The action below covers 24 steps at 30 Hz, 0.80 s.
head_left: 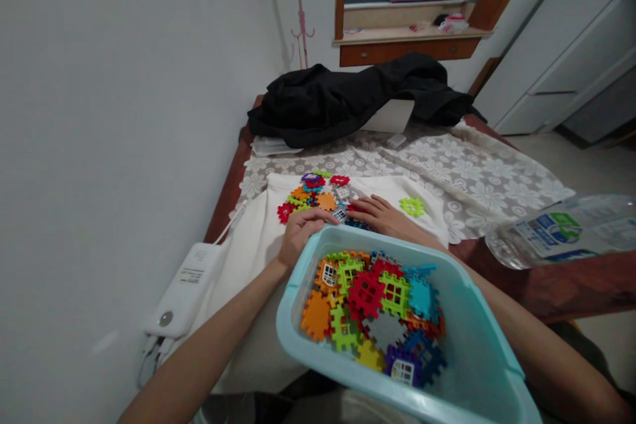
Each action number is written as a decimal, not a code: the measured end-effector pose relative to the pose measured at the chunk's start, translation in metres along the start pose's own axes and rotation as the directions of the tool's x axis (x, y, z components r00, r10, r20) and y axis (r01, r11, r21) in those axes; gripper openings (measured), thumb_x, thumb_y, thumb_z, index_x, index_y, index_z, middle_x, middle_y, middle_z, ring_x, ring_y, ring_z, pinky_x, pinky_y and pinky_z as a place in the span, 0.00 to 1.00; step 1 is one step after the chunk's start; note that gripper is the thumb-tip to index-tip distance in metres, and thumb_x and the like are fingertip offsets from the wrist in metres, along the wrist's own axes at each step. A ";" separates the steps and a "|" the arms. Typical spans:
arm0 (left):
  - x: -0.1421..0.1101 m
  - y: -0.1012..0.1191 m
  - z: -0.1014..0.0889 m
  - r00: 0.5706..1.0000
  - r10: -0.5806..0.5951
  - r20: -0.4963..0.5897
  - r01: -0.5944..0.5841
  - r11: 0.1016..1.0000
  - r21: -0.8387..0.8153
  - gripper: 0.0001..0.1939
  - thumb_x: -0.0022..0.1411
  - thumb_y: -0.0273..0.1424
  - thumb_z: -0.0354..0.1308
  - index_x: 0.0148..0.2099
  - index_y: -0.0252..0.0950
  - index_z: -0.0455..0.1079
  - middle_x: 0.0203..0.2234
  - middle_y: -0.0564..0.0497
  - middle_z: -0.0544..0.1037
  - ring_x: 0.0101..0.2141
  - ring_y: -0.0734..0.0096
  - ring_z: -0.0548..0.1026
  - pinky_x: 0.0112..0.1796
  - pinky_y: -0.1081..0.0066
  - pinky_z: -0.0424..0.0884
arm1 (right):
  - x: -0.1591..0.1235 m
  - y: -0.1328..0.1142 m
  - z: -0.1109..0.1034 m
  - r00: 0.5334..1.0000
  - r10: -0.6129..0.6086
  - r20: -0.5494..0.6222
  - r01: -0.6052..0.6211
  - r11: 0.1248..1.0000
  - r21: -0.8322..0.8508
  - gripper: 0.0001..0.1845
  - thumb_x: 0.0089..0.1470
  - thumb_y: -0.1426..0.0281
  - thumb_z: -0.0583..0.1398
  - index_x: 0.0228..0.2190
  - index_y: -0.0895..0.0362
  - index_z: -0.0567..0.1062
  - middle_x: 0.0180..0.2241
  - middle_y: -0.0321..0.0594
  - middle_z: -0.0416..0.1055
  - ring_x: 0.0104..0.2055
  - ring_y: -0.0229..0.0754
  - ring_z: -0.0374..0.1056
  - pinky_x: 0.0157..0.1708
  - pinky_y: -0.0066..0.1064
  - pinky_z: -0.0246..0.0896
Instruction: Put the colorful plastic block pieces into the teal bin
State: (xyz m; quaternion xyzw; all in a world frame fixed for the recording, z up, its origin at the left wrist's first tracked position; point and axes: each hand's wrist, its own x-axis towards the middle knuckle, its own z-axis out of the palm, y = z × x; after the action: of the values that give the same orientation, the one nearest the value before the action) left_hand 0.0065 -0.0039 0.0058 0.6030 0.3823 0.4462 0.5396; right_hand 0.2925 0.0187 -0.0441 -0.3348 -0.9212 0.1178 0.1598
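Observation:
A light blue plastic basin (293, 324) stands tilted in front of me, holding several toothed plastic building pieces in red, green, orange, blue and grey. Beyond its far rim, a pile of the same pieces (326, 201) lies on a white cloth (271, 212). My left hand (304, 233) is at the pile's near left side, index finger stretched toward a piece with a white window grid (340, 214); its other fingers are partly hidden. On the right side of the pile my right hand (380, 214) lies palm down with fingers spread, touching pieces. A lone green piece (412, 206) rests to its right.
A large clear plastic bottle (561, 232) lies at the table's right edge. Black fabric (348, 99) covers the back of the table, over a patterned tablecloth (462, 165). At the left, a white power box (186, 288) with cables sits against the wall.

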 end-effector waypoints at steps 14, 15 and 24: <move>-0.001 -0.002 -0.002 0.998 0.044 0.038 -0.045 0.999 0.030 0.14 0.59 0.33 0.57 0.39 0.37 0.84 0.35 0.47 0.85 0.37 0.62 0.78 0.40 0.66 0.69 | -0.001 -0.010 -0.014 0.996 0.012 -0.092 0.005 0.983 0.184 0.26 0.75 0.57 0.49 0.68 0.47 0.65 0.68 0.45 0.66 0.72 0.52 0.59 0.70 0.57 0.55; -0.001 -0.002 -0.002 0.998 0.046 0.039 -0.048 0.998 0.033 0.14 0.59 0.33 0.57 0.39 0.37 0.84 0.35 0.48 0.85 0.37 0.62 0.78 0.40 0.66 0.69 | -0.002 -0.009 -0.013 0.997 0.011 -0.083 0.004 0.983 0.182 0.28 0.74 0.54 0.51 0.70 0.47 0.63 0.70 0.45 0.64 0.72 0.54 0.58 0.71 0.59 0.53; -0.002 -0.002 -0.002 0.999 0.033 0.031 -0.034 0.999 0.024 0.14 0.59 0.34 0.58 0.39 0.36 0.84 0.34 0.47 0.85 0.35 0.62 0.77 0.38 0.66 0.68 | 0.001 0.000 0.000 0.999 -0.029 0.020 0.028 0.997 0.065 0.31 0.68 0.58 0.61 0.69 0.42 0.64 0.73 0.42 0.60 0.75 0.56 0.54 0.73 0.63 0.47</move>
State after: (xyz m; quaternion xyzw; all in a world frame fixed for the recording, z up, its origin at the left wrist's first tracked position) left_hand 0.0043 -0.0046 0.0032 0.6228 0.3691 0.4411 0.5303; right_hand 0.2921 0.0199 -0.0435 -0.3150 -0.9231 0.1488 0.1627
